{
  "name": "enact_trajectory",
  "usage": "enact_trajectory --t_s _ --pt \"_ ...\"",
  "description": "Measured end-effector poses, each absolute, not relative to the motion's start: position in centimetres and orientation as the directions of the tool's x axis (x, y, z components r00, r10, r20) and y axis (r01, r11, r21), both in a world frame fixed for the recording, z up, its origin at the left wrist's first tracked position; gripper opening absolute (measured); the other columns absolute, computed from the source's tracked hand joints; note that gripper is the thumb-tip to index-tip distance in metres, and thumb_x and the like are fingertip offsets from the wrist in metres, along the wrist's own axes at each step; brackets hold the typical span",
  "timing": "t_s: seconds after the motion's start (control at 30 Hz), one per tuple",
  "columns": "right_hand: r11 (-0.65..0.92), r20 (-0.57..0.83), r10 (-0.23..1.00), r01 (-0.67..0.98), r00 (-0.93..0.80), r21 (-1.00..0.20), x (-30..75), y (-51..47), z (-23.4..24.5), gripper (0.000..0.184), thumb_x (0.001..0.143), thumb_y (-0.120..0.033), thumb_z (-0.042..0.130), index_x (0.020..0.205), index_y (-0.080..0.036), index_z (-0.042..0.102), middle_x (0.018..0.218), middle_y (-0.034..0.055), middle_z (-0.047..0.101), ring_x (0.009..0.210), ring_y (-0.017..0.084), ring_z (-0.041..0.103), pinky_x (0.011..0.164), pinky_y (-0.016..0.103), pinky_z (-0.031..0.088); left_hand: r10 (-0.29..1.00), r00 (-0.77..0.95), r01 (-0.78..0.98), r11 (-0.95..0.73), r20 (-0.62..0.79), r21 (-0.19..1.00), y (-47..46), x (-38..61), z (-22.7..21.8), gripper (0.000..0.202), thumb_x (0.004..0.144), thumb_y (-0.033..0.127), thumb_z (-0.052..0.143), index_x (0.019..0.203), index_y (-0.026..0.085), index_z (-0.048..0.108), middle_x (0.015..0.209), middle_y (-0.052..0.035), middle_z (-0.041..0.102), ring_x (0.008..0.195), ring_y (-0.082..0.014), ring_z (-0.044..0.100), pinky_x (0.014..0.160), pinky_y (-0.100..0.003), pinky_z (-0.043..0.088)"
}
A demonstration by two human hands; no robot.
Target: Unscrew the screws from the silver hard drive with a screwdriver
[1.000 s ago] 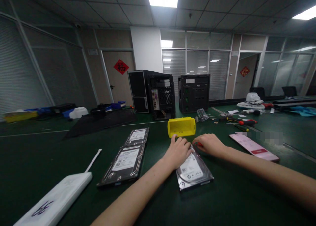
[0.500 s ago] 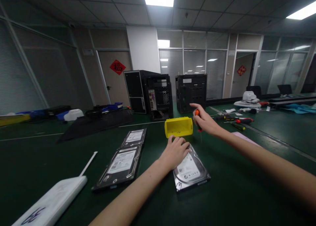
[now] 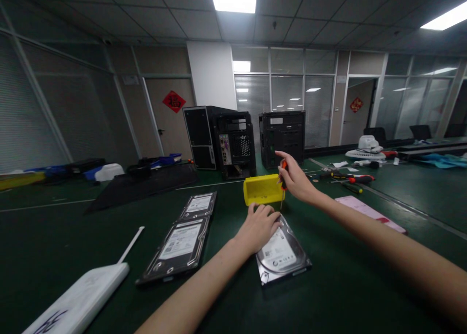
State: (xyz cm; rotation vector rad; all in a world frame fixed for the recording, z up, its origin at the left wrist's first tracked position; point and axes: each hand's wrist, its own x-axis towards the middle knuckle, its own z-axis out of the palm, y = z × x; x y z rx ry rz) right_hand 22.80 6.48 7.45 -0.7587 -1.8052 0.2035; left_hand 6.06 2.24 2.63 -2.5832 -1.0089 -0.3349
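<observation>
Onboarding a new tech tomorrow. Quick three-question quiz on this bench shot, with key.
1. Multiple choice: what does the right hand hold? A) orange-handled screwdriver B) phone C) pliers
2. True or false: the left hand rests on the far end of a hard drive.
3. Count: how many hard drives lie on the green table in all?

Key: 1 A. 2 True. 3 Three: one under the left hand and two end to end further left.
</observation>
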Motion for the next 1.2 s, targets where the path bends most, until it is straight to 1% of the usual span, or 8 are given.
enact_trajectory --t_s 0.27,0.53,0.67,0.8,0.87,1.03,1.2 --pt "0.776 0.801 0.569 0.446 -0.186 -0.447 22.7 6.7 7.0 0.041 0.086 -0.019 0.029 0.127 -0.02 0.028 0.093 0.007 0.042 0.064 0.011 0.045 0.066 0.03 0.047 0.622 0.718 0.691 -0.691 0.311 -0.213 2.2 6.0 2.8 0.037 0.091 0.039 0.025 0.117 0.025 0.047 0.105 -0.0046 0.053 0.099 -0.0207 0.046 0.089 -0.04 0.024" --pt "0.783 0.795 0.574 0.416 -0.195 -0.463 22.9 6.6 6.9 0.04 0.086 -0.02 0.03 0.126 -0.02 0.029 0.093 0.006 0.041 0.06 0.01 0.047 0.063 0.029 0.048 0.62 0.713 0.687 -0.71 0.326 -0.152 2.4 5.9 2.6 0.036 0.091 0.038 0.027 0.116 0.024 0.048 0.104 -0.0049 0.053 0.097 -0.0201 0.046 0.088 -0.039 0.025" --pt "0.775 0.784 0.59 0.408 -0.195 -0.482 22.9 6.7 6.9 0.04 0.086 -0.019 0.031 0.126 -0.021 0.029 0.094 0.0061 0.042 0.059 0.009 0.048 0.059 0.027 0.048 0.62 0.715 0.686 -0.712 0.324 -0.15 2.3 5.9 2.7 0.036 0.091 0.038 0.026 0.116 0.024 0.048 0.104 -0.0048 0.053 0.098 -0.0199 0.046 0.089 -0.039 0.025" --pt "0.777 0.771 0.596 0.401 -0.223 -0.485 22.8 6.6 7.1 0.042 0.084 -0.018 0.034 0.126 -0.021 0.029 0.091 0.005 0.046 0.059 0.01 0.048 0.06 0.027 0.046 0.622 0.716 0.687 -0.708 0.317 -0.162 2.3 5.9 2.7 0.036 0.091 0.038 0.026 0.116 0.024 0.048 0.104 -0.0047 0.053 0.098 -0.0199 0.046 0.088 -0.038 0.025" --pt "0.784 0.772 0.587 0.412 -0.246 -0.465 22.7 6.6 7.3 0.041 0.083 -0.017 0.036 0.124 -0.021 0.032 0.091 0.0047 0.047 0.062 0.01 0.049 0.062 0.027 0.045 0.622 0.715 0.689 -0.705 0.32 -0.168 2.4 6.0 2.7 0.037 0.091 0.038 0.026 0.116 0.024 0.048 0.104 -0.0049 0.053 0.098 -0.0199 0.046 0.088 -0.038 0.025" --pt "0.799 0.817 0.513 0.494 -0.263 -0.343 22.6 6.4 7.8 0.037 0.08 -0.016 0.042 0.117 -0.018 0.043 0.094 0.0063 0.051 0.081 0.015 0.049 0.077 0.031 0.04 0.625 0.711 0.695 -0.695 0.322 -0.186 2.4 6.0 2.5 0.037 0.091 0.039 0.026 0.116 0.024 0.048 0.105 -0.0051 0.053 0.098 -0.0202 0.046 0.088 -0.038 0.025" --pt "0.803 0.824 0.498 0.502 -0.27 -0.322 22.5 6.3 7.8 0.036 0.081 -0.014 0.041 0.116 -0.018 0.044 0.094 0.0065 0.05 0.082 0.016 0.048 0.077 0.03 0.039 0.615 0.723 0.684 -0.703 0.314 -0.195 2.4 6.0 2.6 0.037 0.091 0.038 0.025 0.117 0.024 0.048 0.105 -0.005 0.053 0.098 -0.0202 0.046 0.088 -0.038 0.025"
